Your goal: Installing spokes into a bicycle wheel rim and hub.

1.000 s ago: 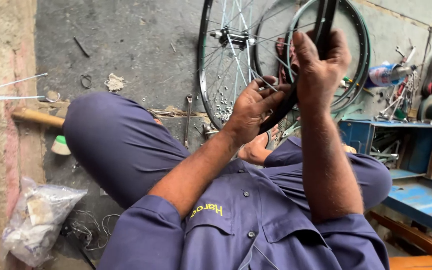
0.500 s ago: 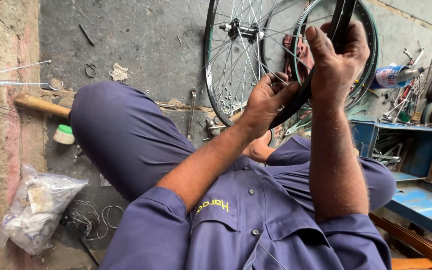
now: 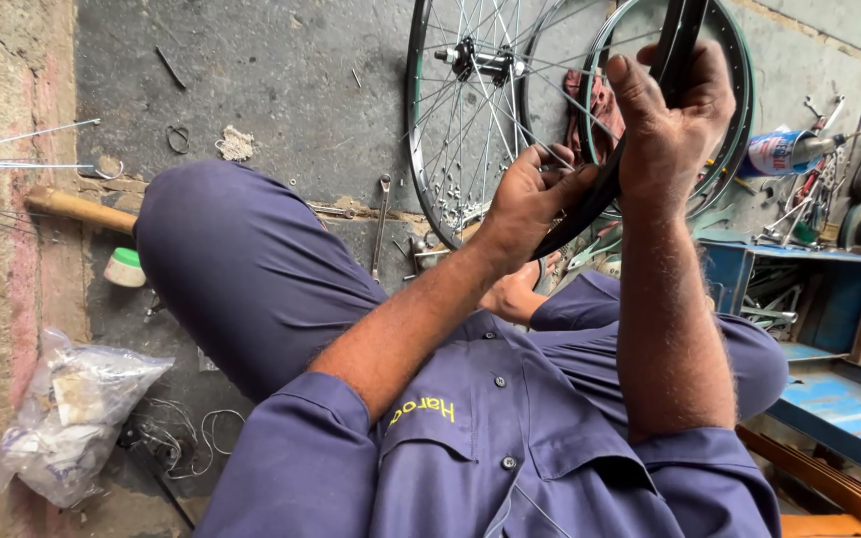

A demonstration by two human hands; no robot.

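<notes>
My right hand point(image 3: 672, 118) is shut around a black bicycle rim point(image 3: 685, 35), holding it upright in front of me. My left hand point(image 3: 528, 194) sits just below it, fingers pinched on a thin spoke point(image 3: 538, 149) where it meets the rim's lower part point(image 3: 578, 221). Both forearms reach out from blue sleeves over my bent knee point(image 3: 241, 259). Behind the hands a spoked wheel with a hub point(image 3: 470, 62) stands on the concrete, and a green rim point(image 3: 734, 70) stands next to it.
A spanner point(image 3: 381, 224) lies on the floor by the wheel. At the left are a wooden handle point(image 3: 77, 209), loose spokes point(image 3: 22, 162), a small green-topped pot point(image 3: 124, 267) and a plastic bag point(image 3: 72, 413). A blue toolbox point(image 3: 814, 289) and a blue can point(image 3: 784, 151) are at the right.
Both hands and the black rim have shifted a little right and up in view. The grips look the same, with the left fingers still working at the rim.
</notes>
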